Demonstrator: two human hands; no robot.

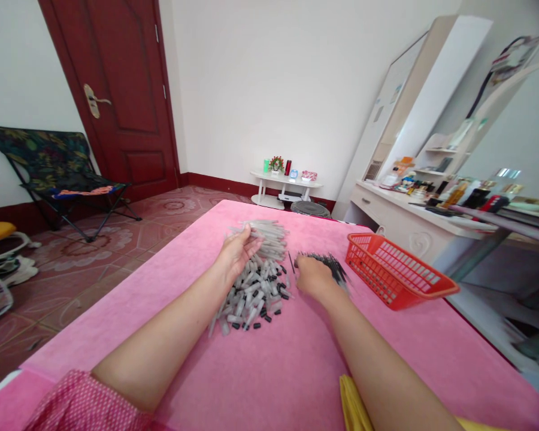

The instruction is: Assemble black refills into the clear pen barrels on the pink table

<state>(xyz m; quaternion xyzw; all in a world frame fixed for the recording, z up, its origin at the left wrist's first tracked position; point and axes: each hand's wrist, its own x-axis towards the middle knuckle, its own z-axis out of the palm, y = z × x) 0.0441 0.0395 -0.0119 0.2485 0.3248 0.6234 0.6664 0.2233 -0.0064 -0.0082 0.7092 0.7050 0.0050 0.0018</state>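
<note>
My left hand [240, 251] reaches over the left edge of a pile of thin clear plastic tubes [272, 236]. Its palm faces right, with the thumb apart from the loosely bent fingers. Just below lies a heap of short frosted caps [251, 293], with small black plugs [268, 318] mixed in and around it. My right hand [313, 275] is closed, knuckles up, at the left end of a bundle of thin dark sticks [336, 267]. One dark stick [291, 262] shows just left of its fingertips. What the fingers pinch is hidden.
An orange-red plastic basket [399, 272] stands on the pink-covered table [269, 377] at the right. Yellow cloth [354, 404] lies under my right forearm. Beyond are a cluttered dressing table [386, 206], a small white stand [287, 179] and a folding chair [67, 167].
</note>
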